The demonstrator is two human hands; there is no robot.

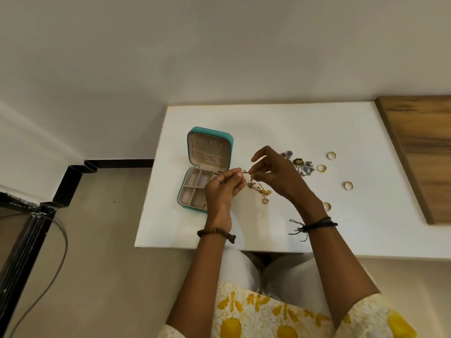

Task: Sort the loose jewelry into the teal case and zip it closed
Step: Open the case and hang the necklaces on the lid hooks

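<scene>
So the teal case (207,170) sits open on the left part of the white worktop (268,123), lid propped up toward the wall, tray half lying flat nearer the person. The inside is pale beige. The tray is split into little compartments and, from what shows, they look bare, though the left hand covers its right edge, so I can't vouch for that bit. The lid has a pocket and a row of tabs along its top.

Just right of the case, both hands are up over the worktop working on a gold chain (258,189). The left hand (224,189) has thumb and fingertips pinched on one end of it, and there's a ring on one finger. The right hand (275,172) pinches the same end from the other side, its index finger lifted free. The rest of the chain hangs in a tangled bunch between them, with a small heart pendant (265,201) at the bottom. Can't tell if that touches the worktop.

Behind the right hand there's a cluster of blue and dark stone pieces (301,164), too small to say exactly what they are. Spread out to the right are gold rings: one at the far side (331,155), one beside the cluster (321,168), one nearer (348,185) and one half hidden by the right wrist (327,206).

A brown bead bracelet (216,233) is on the left wrist, black thread bands (317,225) on the right. A wooden panel (419,154) adjoins the worktop's right edge.
</scene>
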